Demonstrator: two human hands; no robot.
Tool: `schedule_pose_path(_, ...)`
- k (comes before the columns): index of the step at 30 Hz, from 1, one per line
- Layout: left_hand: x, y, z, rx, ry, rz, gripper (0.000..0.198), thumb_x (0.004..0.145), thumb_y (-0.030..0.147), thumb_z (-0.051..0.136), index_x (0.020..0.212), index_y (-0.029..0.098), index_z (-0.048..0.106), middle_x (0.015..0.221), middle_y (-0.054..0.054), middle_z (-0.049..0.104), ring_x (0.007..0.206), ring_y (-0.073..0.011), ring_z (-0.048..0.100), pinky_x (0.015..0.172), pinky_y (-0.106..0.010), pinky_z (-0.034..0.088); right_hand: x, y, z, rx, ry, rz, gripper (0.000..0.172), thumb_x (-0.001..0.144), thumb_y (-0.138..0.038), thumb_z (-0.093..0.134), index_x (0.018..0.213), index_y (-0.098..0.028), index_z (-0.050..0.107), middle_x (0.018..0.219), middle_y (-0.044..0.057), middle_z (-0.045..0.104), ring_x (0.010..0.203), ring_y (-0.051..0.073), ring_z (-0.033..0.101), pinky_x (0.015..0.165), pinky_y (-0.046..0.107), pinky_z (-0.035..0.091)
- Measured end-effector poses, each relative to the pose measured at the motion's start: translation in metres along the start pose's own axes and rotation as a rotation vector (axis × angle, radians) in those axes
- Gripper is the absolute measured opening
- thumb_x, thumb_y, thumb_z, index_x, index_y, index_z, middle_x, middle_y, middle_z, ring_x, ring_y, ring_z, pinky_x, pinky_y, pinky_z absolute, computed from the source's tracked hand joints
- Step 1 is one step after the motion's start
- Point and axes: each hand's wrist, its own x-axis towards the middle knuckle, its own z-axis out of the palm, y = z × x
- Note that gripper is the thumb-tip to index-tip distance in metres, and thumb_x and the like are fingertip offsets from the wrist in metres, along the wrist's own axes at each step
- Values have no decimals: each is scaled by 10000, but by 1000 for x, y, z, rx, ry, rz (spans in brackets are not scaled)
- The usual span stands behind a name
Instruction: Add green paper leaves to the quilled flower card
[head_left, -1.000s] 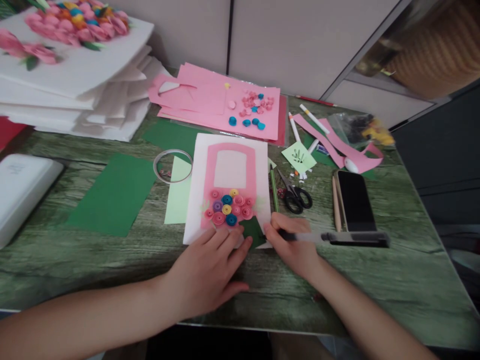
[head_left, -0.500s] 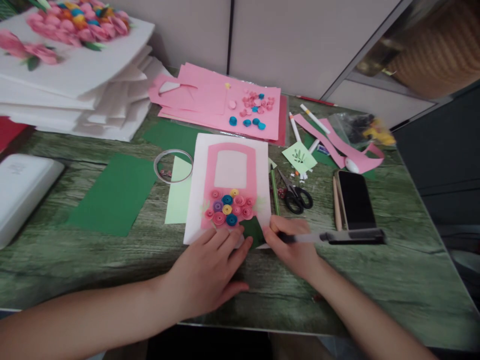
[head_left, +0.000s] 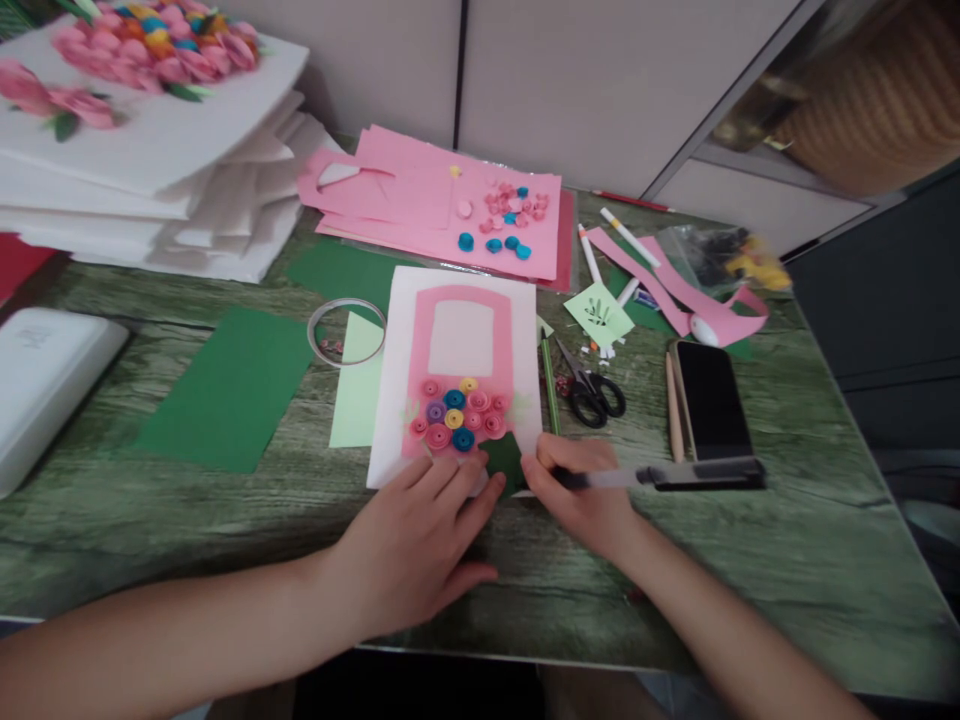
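White card is lying near the desk's front edge; left hand is spreading open over its lower end. Right hand is gripping a pen; tip's hidden. Dark green scrap is overlapping the card's lower-right corner. Risk: light left-hand pressure could be letting the scrap skid under the pen. Room's running right toward the phone; scissors are crowding the far side.

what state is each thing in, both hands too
left hand: open, palm down
right hand: closed on the pen
pen: held, slanted
dark green scrap: partly covered by left hand
scissors: lying flat, unheld
phone: screen dark
pink strip: curled at one end
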Motion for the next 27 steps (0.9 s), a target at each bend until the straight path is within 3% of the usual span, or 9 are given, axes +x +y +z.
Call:
schedule_pose_path(8, -1, 0, -1, 1, 2, 5, 621, 868, 550, 417, 1323, 127, 435, 1257, -157, 524, 1065, -304, 493, 873, -417, 349, -1, 1, 0, 33, -13, 21, 357, 804, -139, 488, 536, -198, 259, 485, -80, 262, 424, 60, 270, 440, 229, 209)
schedule_pose_path(16, -2, 1, -2, -3, 16, 7, 538, 882, 527, 408, 1283, 174, 472, 1305, -155, 503, 1070, -300, 506, 857, -418, 365, 3, 6, -1, 223, 141, 243, 353, 832, -226, 480, 531, -208, 296, 471, -75, 299, 438, 78, 317, 436, 218, 257)
schedule_pose_path(27, -2, 1, -2, 4, 63, 12, 519, 881, 528, 420, 1245, 169, 512, 1296, -151, 524, 1069, -276, 518, 864, -393, 358, 10, 4, 6, 26, 176, 149, 347, 846, -229, 484, 555, -209, 296, 480, -76, 286, 435, 74, 309, 444, 220, 239)
